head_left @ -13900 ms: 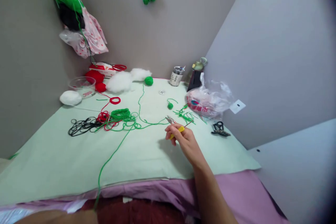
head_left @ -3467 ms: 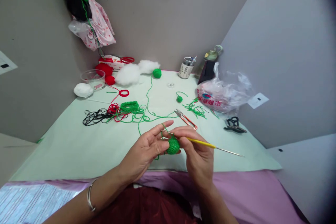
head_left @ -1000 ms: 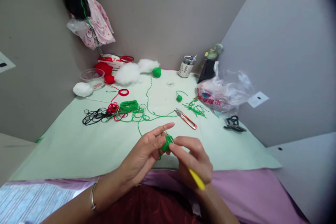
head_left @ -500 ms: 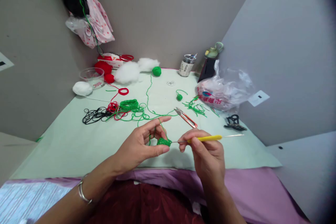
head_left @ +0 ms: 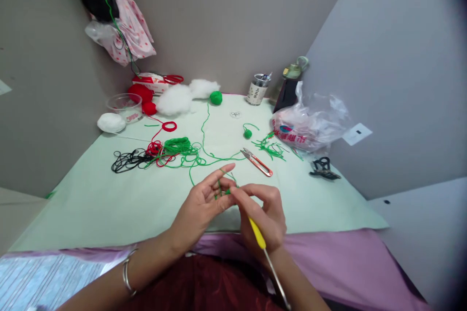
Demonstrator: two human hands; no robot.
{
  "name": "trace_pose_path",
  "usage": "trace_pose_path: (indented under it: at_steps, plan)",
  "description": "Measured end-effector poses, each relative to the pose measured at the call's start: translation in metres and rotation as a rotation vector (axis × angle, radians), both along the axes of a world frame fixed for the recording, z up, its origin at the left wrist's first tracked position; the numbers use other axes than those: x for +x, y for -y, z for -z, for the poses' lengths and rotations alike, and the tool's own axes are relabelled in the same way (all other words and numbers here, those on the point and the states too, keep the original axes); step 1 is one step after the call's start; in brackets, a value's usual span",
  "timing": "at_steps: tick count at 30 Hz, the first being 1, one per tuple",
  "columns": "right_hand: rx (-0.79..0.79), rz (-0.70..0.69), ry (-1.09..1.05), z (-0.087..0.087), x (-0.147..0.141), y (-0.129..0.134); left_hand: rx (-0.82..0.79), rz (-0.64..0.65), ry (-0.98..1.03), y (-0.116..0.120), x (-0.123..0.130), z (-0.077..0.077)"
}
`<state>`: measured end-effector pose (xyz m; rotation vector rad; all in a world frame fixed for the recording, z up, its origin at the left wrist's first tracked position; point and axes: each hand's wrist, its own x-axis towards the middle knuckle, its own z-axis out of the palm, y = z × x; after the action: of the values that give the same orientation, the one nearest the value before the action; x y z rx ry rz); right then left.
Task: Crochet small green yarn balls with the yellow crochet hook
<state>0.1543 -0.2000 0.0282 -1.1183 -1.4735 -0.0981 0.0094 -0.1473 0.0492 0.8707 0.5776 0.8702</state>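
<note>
At six o'clock over the surface (head_left: 120, 209) | green piece (head_left: 228, 192) pinched in half-open left hand (head_left: 197, 206) | yellow hook (head_left: 257, 233) held in curled right hand (head_left: 266, 214) | yarn (head_left: 220, 186) best kept evenly taut over left fingers

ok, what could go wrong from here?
Snag: the green yarn lies tangled with red yarn and black yarn; a pull might knot it.
Cut: the snips have their tips by a green strand, which could catch.
Slip: both hands mostly hide the green piece, so the yellow-handled hook might miss a loop unseen.
</note>
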Motion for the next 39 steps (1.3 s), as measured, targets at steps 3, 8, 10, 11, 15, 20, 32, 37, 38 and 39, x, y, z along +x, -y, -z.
trace_pose_path:
  at_steps: [3, 8, 10, 11, 15, 20, 32, 37, 38, 39]
  plan:
    - [0.033, -0.072, -0.023, 0.006, 0.001, -0.002, -0.117, 0.084, 0.052, 0.003, 0.0, -0.002]
    - [-0.146, -0.251, -0.49, -0.011, 0.017, -0.007, -0.157, 0.137, 0.093, -0.008, -0.011, -0.01]
    - [-0.21, -0.354, -0.689, -0.017, 0.018, -0.008, -0.136, 0.146, 0.063, -0.009, -0.013, -0.01]
    - [-0.24, -0.403, -0.758, -0.019, 0.017, -0.008, -0.118, 0.15, 0.049, -0.009, -0.013, -0.009]
    - [-0.278, -0.418, -0.662, -0.017, 0.008, -0.009, -0.021, 0.148, 0.001, -0.008, -0.01, -0.003]
    - [-0.272, -0.394, -0.566, -0.015, 0.005, -0.008, 0.108, 0.108, -0.115, -0.008, -0.01, 0.0]
    - [-0.374, -0.461, -0.718, -0.01, 0.012, -0.008, 0.437, 0.029, -0.331, -0.003, -0.01, -0.001]
    - [-0.44, -0.562, -0.709, -0.013, 0.019, -0.009, 0.438, 0.041, -0.33, -0.006, -0.011, -0.001]
    - [-0.453, -0.575, -0.709, -0.014, 0.021, -0.009, 0.438, 0.044, -0.333, -0.006, -0.011, -0.001]
    - [-0.465, -0.587, -0.711, -0.015, 0.023, -0.009, 0.443, 0.049, -0.336, -0.006, -0.012, -0.001]
